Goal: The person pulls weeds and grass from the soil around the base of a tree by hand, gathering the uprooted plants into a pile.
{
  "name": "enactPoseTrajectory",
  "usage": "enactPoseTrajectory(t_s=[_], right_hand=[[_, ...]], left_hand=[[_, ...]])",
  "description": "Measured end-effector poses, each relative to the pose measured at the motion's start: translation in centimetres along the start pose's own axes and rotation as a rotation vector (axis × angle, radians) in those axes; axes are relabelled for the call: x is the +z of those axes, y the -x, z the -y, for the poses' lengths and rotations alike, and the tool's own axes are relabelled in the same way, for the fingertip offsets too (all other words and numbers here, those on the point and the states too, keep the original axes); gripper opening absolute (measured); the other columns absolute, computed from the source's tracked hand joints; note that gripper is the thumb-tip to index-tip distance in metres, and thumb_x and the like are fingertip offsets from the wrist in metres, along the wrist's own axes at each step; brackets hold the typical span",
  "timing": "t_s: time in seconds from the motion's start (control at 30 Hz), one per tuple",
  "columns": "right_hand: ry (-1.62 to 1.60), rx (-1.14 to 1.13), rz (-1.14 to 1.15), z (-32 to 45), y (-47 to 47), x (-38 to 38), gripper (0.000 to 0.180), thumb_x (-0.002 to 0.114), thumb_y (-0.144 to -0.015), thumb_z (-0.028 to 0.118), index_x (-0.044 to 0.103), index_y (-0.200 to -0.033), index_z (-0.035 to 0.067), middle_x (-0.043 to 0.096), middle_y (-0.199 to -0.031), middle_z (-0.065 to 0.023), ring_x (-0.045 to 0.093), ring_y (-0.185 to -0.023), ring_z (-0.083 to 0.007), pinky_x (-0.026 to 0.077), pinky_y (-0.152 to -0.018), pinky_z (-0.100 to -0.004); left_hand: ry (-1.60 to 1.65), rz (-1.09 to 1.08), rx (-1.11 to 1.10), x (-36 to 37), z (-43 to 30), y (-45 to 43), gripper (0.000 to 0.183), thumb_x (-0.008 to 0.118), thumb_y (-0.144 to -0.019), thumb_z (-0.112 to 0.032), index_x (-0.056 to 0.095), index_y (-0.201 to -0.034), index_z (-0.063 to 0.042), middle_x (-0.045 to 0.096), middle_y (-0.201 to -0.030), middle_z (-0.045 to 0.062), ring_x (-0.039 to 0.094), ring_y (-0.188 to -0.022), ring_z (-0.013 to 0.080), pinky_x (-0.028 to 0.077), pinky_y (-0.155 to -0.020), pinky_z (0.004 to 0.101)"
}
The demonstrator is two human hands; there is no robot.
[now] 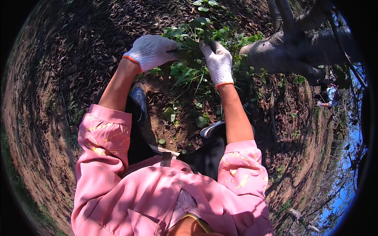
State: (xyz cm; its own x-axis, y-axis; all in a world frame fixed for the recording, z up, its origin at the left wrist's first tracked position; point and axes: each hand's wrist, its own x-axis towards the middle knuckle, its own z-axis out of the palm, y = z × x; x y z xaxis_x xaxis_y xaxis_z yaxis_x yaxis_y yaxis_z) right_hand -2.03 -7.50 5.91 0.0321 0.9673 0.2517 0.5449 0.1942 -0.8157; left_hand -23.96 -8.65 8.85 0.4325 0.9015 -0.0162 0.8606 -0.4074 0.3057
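Observation:
My left hand (154, 52), in a white knit glove with an orange cuff edge, reaches in from the left of a clump of green leafy weeds (184, 72). Its fingertips meet dark shaded leaves, and I cannot tell whether they grip any. My right hand (218, 62), gloved alike, is at the clump's right side, thumb and fingers closed around a leafy stem (203, 31). The leaves partly hide the fingertips of both hands. More low green plants (202, 121) grow from the soil between my shoes.
A thick tree trunk (265, 51) with forking branches stands close by my right hand. Dry leaves (88, 56) cover the ground. My blue shoes (138, 98) flank the soil patch. Farther right, another person (331, 96) in a light blue top and white glove bends near the ground.

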Motion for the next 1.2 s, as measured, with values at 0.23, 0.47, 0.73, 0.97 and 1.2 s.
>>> enactPoseTrajectory(t_s=[0.23, 0.47, 0.73, 0.97, 1.2], right_hand=[[-0.718, 0.569, -0.147, -0.8, -1.5, -1.9, 0.022, 0.064, -0.092, 0.024, 0.066, -0.103, 0.005, 0.067, -0.079, -0.0059, 0.053, -0.054, -0.0078, 0.041, -0.045, -0.0196], [0.205, -0.307, 0.155, 0.6, 0.6, -2.9, 0.039, 0.066, -0.078, 0.013, 0.059, -0.117, 0.008, 0.063, -0.105, -0.0193, 0.064, -0.087, -0.0368, 0.053, -0.074, -0.0419], [0.376, -0.388, 0.183, -0.1, 0.3, -2.0, 0.032, 0.067, -0.082, 0.016, 0.063, -0.113, 0.015, 0.062, -0.110, -0.0112, 0.064, -0.093, -0.0319, 0.053, -0.079, -0.0390], [0.284, -0.383, 0.104, -0.2, -0.8, -3.2, 0.022, 0.065, -0.086, 0.012, 0.068, -0.108, 0.008, 0.067, -0.101, -0.0149, 0.065, -0.090, -0.0283, 0.051, -0.078, -0.0348], [-0.595, 0.358, -0.110, 0.9, -1.1, -2.8, 0.028, 0.059, -0.096, 0.024, 0.064, -0.111, 0.001, 0.066, -0.075, -0.0046, 0.059, -0.056, -0.0103, 0.049, -0.054, -0.0225]], left_hand=[[-0.006, 0.018, -0.045, -0.4, 0.1, 0.3, 0.035, 0.054, -0.089, -0.043, 0.067, -0.105, -0.014, 0.067, -0.090, 0.013, 0.065, -0.086, 0.0332, 0.051, -0.075, 0.0439], [-0.007, -0.033, -0.036, -0.4, 0.1, 0.3, 0.036, 0.055, -0.088, -0.043, 0.067, -0.105, -0.014, 0.067, -0.089, 0.013, 0.065, -0.086, 0.0330, 0.051, -0.075, 0.0434], [0.117, -0.048, 0.020, -0.7, -0.3, 0.6, 0.047, 0.059, -0.085, -0.050, 0.065, -0.113, -0.013, 0.067, -0.091, 0.013, 0.064, -0.088, 0.0342, 0.050, -0.076, 0.0427], [0.173, -0.273, 0.073, -1.6, 1.7, 1.1, 0.047, 0.066, -0.083, -0.046, 0.063, -0.117, -0.014, 0.068, -0.099, 0.011, 0.065, -0.091, 0.0315, 0.050, -0.077, 0.0409], [0.233, -0.143, -0.083, -1.7, 1.4, 1.3, 0.036, 0.063, -0.086, -0.040, 0.067, -0.112, -0.015, 0.067, -0.086, 0.010, 0.066, -0.081, 0.0295, 0.050, -0.070, 0.0400]])
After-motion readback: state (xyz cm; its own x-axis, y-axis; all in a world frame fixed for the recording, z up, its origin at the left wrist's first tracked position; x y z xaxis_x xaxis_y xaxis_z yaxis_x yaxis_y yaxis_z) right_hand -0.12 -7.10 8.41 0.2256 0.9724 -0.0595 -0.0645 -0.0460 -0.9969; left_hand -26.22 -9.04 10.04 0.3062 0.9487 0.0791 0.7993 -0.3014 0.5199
